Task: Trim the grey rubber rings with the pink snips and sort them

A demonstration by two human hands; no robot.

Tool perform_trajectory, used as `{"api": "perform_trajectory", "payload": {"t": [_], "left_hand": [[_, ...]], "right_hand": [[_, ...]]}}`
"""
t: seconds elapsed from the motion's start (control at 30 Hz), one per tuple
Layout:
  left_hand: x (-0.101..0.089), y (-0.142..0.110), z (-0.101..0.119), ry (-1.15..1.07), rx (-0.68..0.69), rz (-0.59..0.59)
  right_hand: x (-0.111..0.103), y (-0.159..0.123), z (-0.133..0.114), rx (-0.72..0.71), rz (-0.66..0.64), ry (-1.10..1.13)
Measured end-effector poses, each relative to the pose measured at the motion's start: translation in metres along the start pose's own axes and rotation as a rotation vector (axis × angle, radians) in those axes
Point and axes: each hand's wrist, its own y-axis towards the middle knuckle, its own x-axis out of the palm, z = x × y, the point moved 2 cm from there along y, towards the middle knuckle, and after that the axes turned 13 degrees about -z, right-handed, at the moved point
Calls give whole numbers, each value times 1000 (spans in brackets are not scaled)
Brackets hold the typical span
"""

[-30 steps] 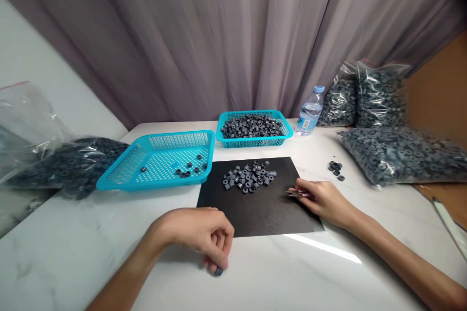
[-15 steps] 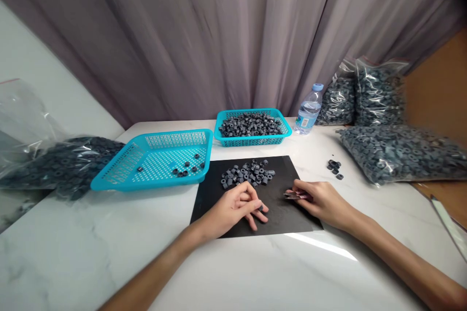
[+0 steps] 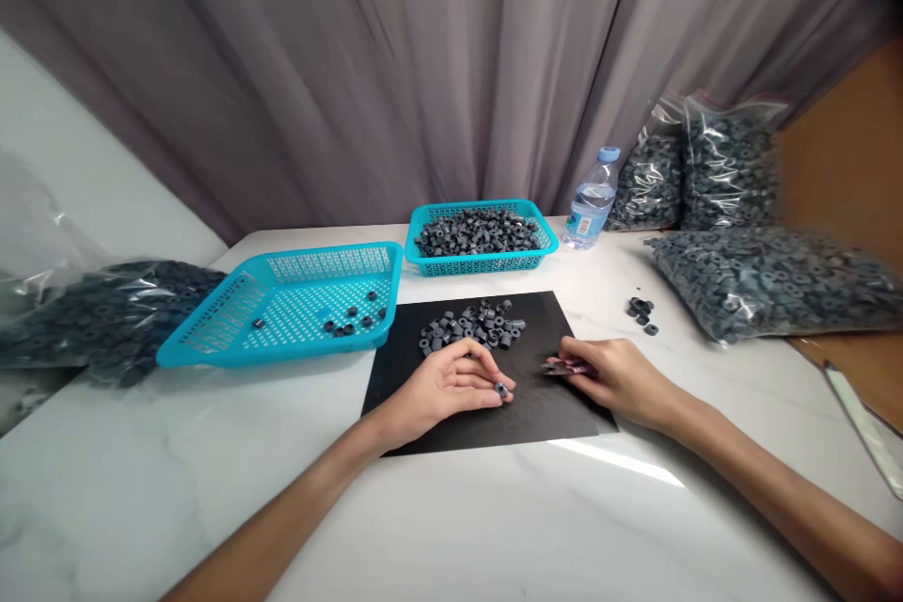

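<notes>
The near basket (image 3: 282,315) holds a few grey rings; the far basket (image 3: 482,238) is heaped with them. Just before the loose pile (image 3: 471,328) on the black mat (image 3: 486,414), the left hand (image 3: 441,388) has its fingers pinched on one ring (image 3: 500,389), its hole facing up. The right hand (image 3: 612,376), beside it, grips a small flat tool (image 3: 561,367) pointing leftward. Bare bench (image 3: 494,517) lies before the mat.

1. I am seeing the left hand (image 3: 441,388) crossing from the bare worktop (image 3: 494,527) onto the black mat (image 3: 536,409).
2. Its fingers (image 3: 486,386) are now pinching a small grey ring (image 3: 500,389), just beside the loose pile (image 3: 471,327).
3. The view is tilting slightly upward.
</notes>
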Motion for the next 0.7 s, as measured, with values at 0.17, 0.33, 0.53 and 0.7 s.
{"api": "perform_trajectory", "payload": {"t": [0.17, 0.33, 0.53, 0.7], "left_hand": [[-1, 0, 0, 22, -2, -20], [-2, 1, 0, 76, -10, -45], [1, 0, -3, 183, -49, -39], [10, -17, 18, 387, -66, 49]], "right_hand": [[-1, 0, 1, -2, -4, 6], [-1, -1, 1, -1, -3, 7], [0, 0, 0, 2, -8, -8], [6, 2, 1, -4, 0, -11]]}}
